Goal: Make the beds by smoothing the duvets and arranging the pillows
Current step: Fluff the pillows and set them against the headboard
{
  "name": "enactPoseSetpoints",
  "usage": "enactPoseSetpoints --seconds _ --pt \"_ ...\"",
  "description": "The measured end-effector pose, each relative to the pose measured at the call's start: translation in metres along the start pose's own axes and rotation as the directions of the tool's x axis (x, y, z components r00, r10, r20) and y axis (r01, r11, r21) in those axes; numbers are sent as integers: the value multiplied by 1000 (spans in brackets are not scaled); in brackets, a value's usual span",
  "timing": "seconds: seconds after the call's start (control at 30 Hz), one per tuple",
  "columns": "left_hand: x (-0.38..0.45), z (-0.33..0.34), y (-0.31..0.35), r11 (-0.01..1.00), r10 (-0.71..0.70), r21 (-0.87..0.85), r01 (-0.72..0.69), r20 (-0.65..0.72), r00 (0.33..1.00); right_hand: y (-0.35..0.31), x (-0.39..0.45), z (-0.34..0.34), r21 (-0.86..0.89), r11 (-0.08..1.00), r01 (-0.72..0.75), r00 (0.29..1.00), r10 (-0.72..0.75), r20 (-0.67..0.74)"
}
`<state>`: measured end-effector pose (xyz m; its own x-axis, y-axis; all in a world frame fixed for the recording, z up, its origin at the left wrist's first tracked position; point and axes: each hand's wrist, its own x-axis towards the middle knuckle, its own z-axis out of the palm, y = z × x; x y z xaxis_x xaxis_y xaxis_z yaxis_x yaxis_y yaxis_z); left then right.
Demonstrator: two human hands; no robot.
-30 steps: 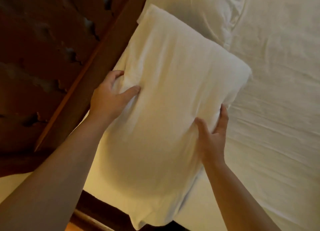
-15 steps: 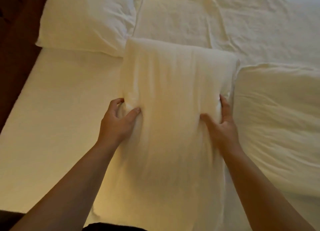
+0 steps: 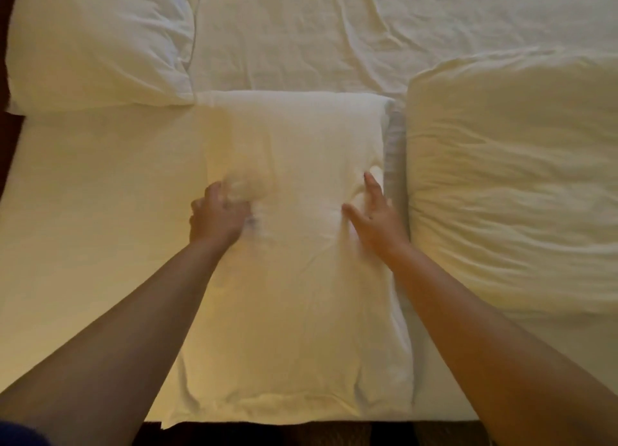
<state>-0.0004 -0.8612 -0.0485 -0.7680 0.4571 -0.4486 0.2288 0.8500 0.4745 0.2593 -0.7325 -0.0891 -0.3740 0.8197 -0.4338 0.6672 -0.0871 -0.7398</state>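
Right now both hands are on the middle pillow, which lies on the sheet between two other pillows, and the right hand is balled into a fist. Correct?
Not quite: in the head view the right hand lies open on the middle pillow, fingers extended. The rest holds.

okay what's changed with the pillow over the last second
The pillow, held up by the headboard a second ago, now lies flat on the bed between two other pillows. The right hand has opened, fingers straight on it. The left hand is blurred but still at its left side.
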Motion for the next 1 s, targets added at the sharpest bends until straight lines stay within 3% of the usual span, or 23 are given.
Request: enactPoseSetpoints --seconds 0.1,0.2,0.43,0.53,0.63,0.7,0.8,0.9,1.0 --pt "-13 -12 32 988 145 55 -142 -55 988 2 -25 -32 -23 985 173 984 -173 -35" --pt "-33 -2 77 939 338 68 -336 -26 941 5 -43 -73 -43 954 295 950 -298 -90" --pt "-95 64 173 819 573 31 -573 29 819 22 -68 -135 -56 948 312 933 -317 -169" --pt "-103 73 172 805 593 42 -592 -15 805 9 -70 -127 -98 931 352 921 -363 -139" --pt "-87 77 141 789 585 269 -553 -52 809 0 -62 -91 -177 903 392 913 -405 -45" --pt "-71 77 103 762 516 443 -472 25 856 -1 -49 -60 -237 882 406 913 -404 62" --pt "-49 76 44 732 426 520 -439 153 892 2 -24 -14 -409 790 456 889 -385 248" --pt "-13 75 28 698 437 548 -460 181 881 2 18 13 -562 692 453 888 -406 216" --pt "46 71 56 708 423 558 -432 154 893 -31 80 18 -581 711 397 912 -374 166"
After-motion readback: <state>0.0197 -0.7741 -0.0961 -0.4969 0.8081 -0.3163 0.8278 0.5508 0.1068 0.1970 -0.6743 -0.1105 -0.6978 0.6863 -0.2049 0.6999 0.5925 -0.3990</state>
